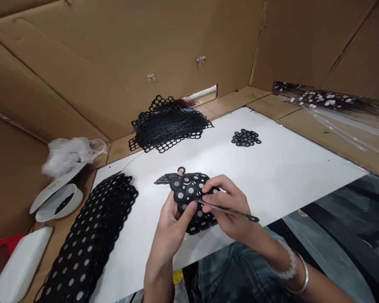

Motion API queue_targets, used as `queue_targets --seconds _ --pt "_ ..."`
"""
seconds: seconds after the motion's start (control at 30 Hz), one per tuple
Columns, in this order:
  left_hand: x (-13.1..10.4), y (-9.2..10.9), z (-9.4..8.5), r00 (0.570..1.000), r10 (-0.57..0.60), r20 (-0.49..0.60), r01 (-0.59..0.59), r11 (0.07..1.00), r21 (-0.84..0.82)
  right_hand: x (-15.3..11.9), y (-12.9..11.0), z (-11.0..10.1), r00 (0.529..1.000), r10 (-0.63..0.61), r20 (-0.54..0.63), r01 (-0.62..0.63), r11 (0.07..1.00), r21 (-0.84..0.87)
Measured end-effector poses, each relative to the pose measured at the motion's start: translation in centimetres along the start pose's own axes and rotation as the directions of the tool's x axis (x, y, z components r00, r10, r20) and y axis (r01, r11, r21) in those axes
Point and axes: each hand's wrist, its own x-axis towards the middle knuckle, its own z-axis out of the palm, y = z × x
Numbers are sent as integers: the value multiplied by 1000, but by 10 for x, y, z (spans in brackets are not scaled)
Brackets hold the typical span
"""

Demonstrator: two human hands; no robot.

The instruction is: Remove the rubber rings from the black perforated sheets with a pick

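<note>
My left hand (169, 225) grips a black openwork piece made of joined rings (191, 191), its thumb pressed on the near side. Pale discs show through the rings. My right hand (229, 206) is closed around a slim metal tool with a rounded end (236, 213). The tool's tip meets the ring piece beside my left thumb, and my right fingers also touch the piece's right side. What exactly the tip does there is too small to make out. Black strands (166, 179) stick out to the left behind the piece.
On the white board (290, 168) lie loose black rings (246, 138), a stack of ring mesh (170, 126) and a long black ring strip (78, 252). A white bowl (77, 198) and clear plastic (71, 155) stand left. Cardboard walls (113, 63) enclose the far side.
</note>
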Motion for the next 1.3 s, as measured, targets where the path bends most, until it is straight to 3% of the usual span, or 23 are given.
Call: queue_targets --seconds 0.13,0.3,0.37,0.43,0.53,0.67,0.77,0.9,1.07,1.17,1.3 --pt "-1 -1 1 1000 20 0 -20 998 63 -2 5 6 1000 -18 8 18 998 -58" --pt "-7 -5 2 983 183 21 -177 909 377 -13 18 18 983 -181 -35 169 960 -225" --pt "-9 -7 2 983 176 57 -183 882 434 -16 22 21 977 -203 -58 181 946 -268" --pt "-10 -7 2 990 126 62 -140 892 430 -17 23 21 981 -189 -51 171 953 -250" --pt "-9 -6 2 994 104 37 -110 908 405 -11 19 18 989 -145 -30 142 986 -87" --pt "-8 -2 4 994 108 21 -108 915 388 1 14 10 990 46 -137 -24 988 156" --pt "-12 2 4 997 67 40 -77 940 332 7 9 3 978 114 -173 -77 975 209" --pt "-17 7 2 1000 15 21 -17 990 139 7 -3 -1 1000 -23 -17 24 999 34" --pt "-21 11 -3 995 -4 100 9 999 -50 -4 -11 8 992 -123 -8 120 978 -169" --pt "-22 13 -4 995 -8 100 10 1000 -17 -7 -9 12 993 -115 1 113 976 -186" --pt "-27 12 -1 993 -3 121 -15 989 148 -7 -6 15 978 -206 -20 195 952 -236"
